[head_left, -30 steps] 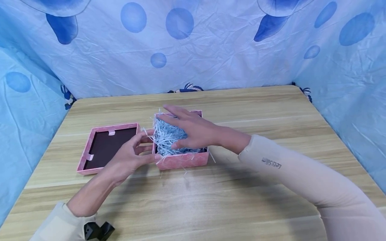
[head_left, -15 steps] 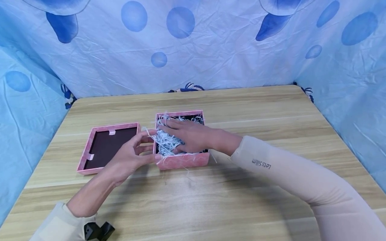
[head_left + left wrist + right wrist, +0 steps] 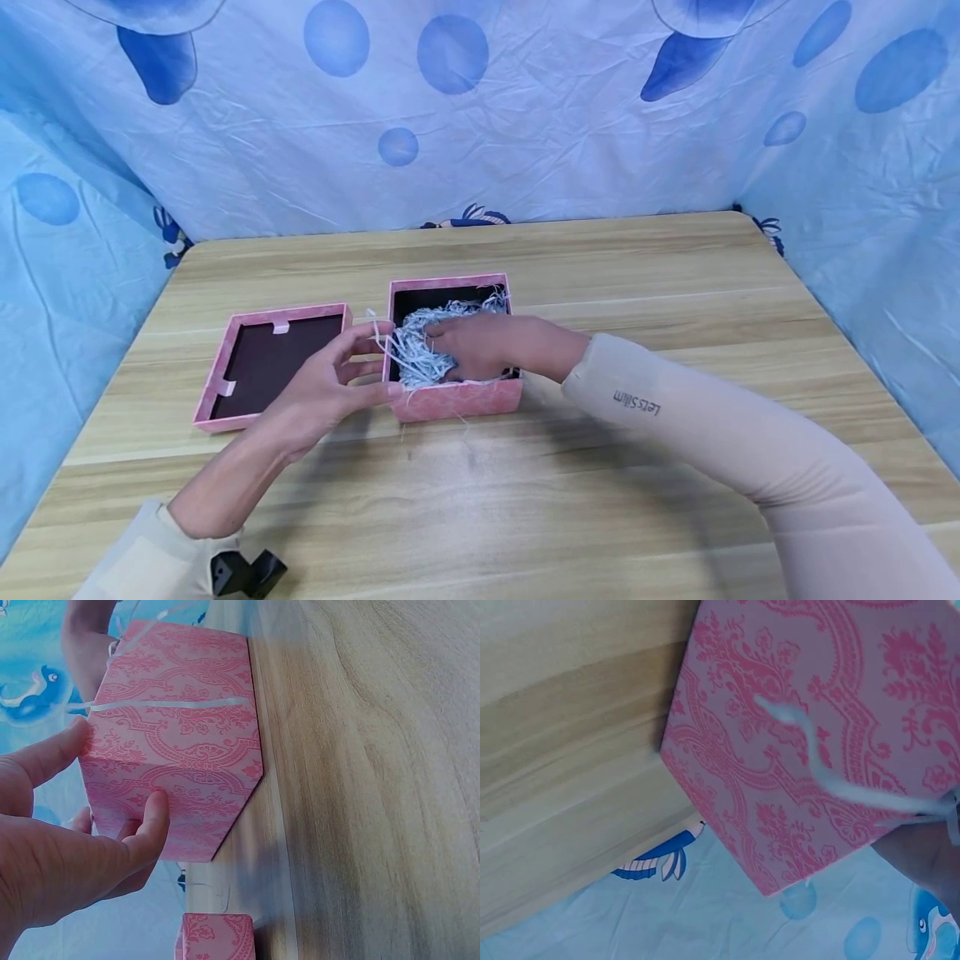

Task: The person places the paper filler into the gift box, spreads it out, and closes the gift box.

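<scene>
Left of centre in the head view lies the open pink lid (image 3: 272, 364) on the wooden surface (image 3: 570, 500). The left hand (image 3: 326, 392) grips the pink box (image 3: 455, 398) at mid-frame by its left wall. The right hand (image 3: 474, 346), fingers curled in a closed grip, presses shredded paper (image 3: 417, 350) into the box. The packing looks nearly done; closing would next call for reaching to the lid.
</scene>
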Demonstrator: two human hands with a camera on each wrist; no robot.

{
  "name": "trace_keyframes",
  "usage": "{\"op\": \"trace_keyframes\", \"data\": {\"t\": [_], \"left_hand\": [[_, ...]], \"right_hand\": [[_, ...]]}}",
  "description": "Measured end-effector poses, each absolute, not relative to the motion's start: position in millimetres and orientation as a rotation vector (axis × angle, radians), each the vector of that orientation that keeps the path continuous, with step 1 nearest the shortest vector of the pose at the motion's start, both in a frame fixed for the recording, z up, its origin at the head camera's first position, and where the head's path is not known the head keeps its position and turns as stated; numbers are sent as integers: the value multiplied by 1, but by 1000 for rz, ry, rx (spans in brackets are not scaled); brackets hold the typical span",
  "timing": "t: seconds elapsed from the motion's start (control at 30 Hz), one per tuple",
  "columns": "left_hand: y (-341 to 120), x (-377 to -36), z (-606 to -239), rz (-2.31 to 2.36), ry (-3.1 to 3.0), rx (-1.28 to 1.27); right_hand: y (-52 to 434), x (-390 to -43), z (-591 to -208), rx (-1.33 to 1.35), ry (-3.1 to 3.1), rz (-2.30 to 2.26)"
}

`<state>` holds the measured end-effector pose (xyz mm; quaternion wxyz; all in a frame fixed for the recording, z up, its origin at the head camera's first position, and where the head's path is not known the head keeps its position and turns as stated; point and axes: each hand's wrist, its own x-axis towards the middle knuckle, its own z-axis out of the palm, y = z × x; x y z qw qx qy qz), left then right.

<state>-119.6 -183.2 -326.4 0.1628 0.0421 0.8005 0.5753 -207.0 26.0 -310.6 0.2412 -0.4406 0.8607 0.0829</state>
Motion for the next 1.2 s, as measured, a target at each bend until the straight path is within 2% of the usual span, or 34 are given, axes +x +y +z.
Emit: {"op": "trace_keyframes", "data": {"t": [0.33,0.63,0.8,1.2], "left_hand": [[-183,-121,-326,1629,2279,118],[-184,-122,-327,1634,2267,128],[-185,-121,-326,1608,2285,145],[-184,-121,-325,1604,2286,131]], "right_hand": [[31,-206,-293,-1183,2425,82],[31,-198,-278,-1392,2566,-324],[25,-191,-282,-1563,2504,-264],[30,-182,-287,-1491,2532,-233]]}}
